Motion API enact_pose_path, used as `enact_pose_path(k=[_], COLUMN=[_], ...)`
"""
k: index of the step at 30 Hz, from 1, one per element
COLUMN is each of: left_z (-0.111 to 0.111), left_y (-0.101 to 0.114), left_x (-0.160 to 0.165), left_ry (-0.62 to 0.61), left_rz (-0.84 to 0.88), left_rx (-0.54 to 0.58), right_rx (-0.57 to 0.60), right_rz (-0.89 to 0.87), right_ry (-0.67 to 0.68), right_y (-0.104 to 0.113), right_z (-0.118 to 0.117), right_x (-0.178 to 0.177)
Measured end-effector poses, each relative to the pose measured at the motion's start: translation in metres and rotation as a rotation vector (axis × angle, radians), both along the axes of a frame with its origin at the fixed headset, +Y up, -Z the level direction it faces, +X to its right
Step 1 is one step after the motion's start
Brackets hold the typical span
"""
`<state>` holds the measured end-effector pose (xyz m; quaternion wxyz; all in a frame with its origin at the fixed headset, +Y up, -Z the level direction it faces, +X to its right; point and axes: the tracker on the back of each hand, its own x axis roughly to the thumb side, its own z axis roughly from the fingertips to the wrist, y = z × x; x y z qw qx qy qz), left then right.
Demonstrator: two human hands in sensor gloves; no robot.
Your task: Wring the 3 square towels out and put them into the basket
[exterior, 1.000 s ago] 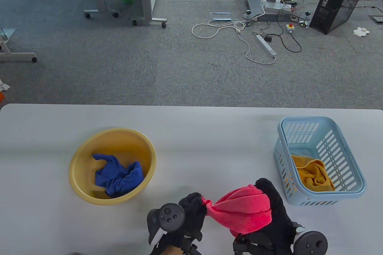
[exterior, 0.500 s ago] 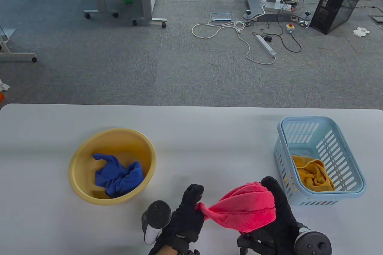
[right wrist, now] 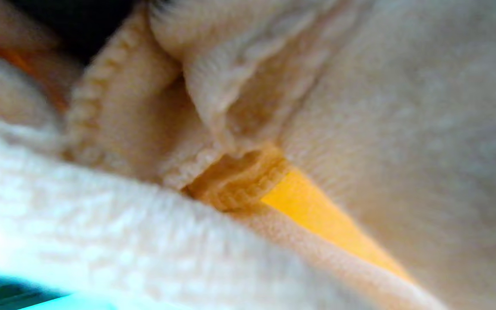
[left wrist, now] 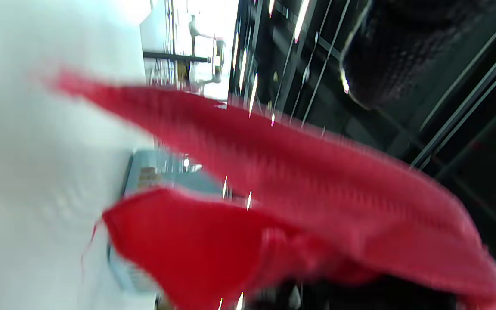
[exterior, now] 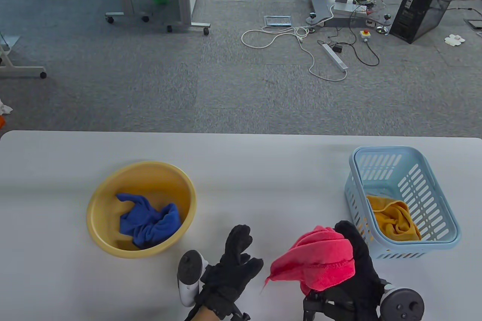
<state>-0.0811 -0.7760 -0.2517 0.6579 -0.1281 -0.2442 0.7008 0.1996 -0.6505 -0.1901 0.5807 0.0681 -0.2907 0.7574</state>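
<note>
My right hand grips a bunched red towel just above the table's front edge, left of the light blue basket. The right wrist view is filled with washed-out towel fabric pressed close to the lens. My left hand hovers beside the towel with fingers spread, holding nothing. Its wrist view shows the blurred red towel and part of the basket behind it. A yellow towel lies crumpled in the basket. A blue towel lies in the yellow basin.
The basin stands at the table's left, the basket at its right, with bare white tabletop between them. Beyond the table's far edge are carpet, cables, a power strip and a black computer tower.
My left hand has let go of the red towel's twisted end and opened. The towel has slackened and moved right with my right hand, closer to the basket.
</note>
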Motion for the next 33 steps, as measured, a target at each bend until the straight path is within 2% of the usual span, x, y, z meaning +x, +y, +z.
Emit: enact_pose_path(k=[2,6,9,13,20,24,29,33], left_z=[0.003,0.006,0.008,0.01,0.011,0.009,0.007,0.005], left_y=[0.004,0.008,0.009,0.007,0.006,0.004,0.003,0.004], left_x=[0.011,0.027,0.034,0.041,0.044,0.042,0.039,0.033], left_ry=[-0.163,-0.281,-0.388,-0.475,-0.487,-0.473,-0.467,-0.411], left_rz=[-0.073,-0.08,-0.079,-0.029,-0.001,-0.044,-0.054,-0.128], left_rx=[0.013,-0.012,-0.039,-0.101,-0.126,-0.119,-0.14,-0.117], right_rx=[0.016,0.019,0.005,-0.009,-0.021,-0.026,-0.021,-0.022], right_rz=[0.004,0.029,-0.014,-0.022,0.005,-0.016,0.008,0.033], right_ry=[0.039,0.138,0.209,0.25,0.28,0.286,0.253,0.222], right_y=[0.002,0.005,0.004,0.001,-0.002,-0.002,0.001,0.002], right_z=[0.001,0.001,0.0,-0.003,-0.005,-0.005,-0.003,-0.001], right_x=[-0.01,-0.025,-0.032,-0.037,-0.041,-0.042,-0.038,-0.036])
